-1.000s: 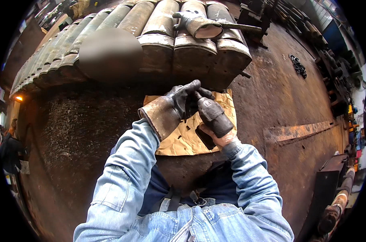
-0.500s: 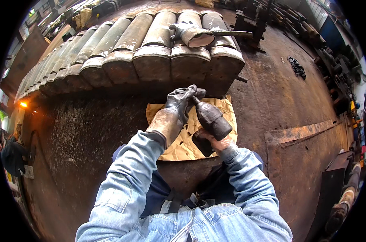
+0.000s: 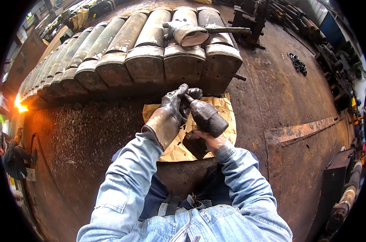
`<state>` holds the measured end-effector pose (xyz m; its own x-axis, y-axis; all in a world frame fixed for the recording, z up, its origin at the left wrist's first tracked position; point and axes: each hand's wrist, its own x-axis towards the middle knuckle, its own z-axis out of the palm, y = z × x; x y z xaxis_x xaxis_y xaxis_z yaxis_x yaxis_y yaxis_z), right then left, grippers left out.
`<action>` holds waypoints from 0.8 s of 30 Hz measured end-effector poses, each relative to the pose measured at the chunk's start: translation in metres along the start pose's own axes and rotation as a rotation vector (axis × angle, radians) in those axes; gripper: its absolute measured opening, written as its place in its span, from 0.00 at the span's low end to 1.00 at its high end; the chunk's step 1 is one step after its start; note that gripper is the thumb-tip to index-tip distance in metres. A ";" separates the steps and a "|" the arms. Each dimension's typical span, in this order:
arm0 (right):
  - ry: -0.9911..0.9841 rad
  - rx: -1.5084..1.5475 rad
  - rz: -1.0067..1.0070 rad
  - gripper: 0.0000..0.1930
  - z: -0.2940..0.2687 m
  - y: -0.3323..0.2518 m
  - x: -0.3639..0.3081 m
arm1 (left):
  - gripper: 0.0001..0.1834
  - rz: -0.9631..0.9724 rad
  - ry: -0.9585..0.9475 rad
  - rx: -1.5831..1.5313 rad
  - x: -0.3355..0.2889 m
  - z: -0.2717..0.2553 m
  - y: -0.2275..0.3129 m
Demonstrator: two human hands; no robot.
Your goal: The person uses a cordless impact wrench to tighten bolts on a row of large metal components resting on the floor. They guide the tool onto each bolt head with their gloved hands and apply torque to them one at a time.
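Note:
My bare right hand [image 3: 212, 140] is wrapped round the handle of a dark, grimy cordless drill-like power tool [image 3: 207, 117], whose battery block hangs below the grip. The tool's nose points away and to the left, into the fingers of my left hand [image 3: 173, 107]. That hand wears a dark, stained work glove and is closed round the tool's front end; whether a small part is also pinched there is hidden. Beneath both hands lies a sheet of brown paper [image 3: 228, 115] with a few small dark bits on it.
Ahead stands a long row of heavy rounded metal blocks [image 3: 144, 60]. On them rest another glove [image 3: 190, 35] and a bar-like handle [image 3: 229, 30]. A dark chain [image 3: 297, 63] lies on the floor at right. Bright orange sparks or flame [image 3: 20, 104] glow at far left.
Both hands and the tool have shifted slightly left in the picture, as have the metal blocks. The orange glow at far left has grown much brighter.

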<state>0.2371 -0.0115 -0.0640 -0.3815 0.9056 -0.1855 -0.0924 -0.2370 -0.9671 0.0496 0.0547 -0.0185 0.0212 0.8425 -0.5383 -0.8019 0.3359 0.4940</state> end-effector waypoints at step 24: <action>0.192 0.108 -0.045 0.22 0.001 -0.020 0.024 | 0.18 0.527 -0.044 0.296 0.062 -0.095 0.002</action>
<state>0.2289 0.0146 -0.0489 -0.1938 0.9639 -0.1825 -0.2071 -0.2221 -0.9528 -0.0072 0.0677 -0.1155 -0.3042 0.9416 -0.1443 -0.5111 -0.0335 0.8588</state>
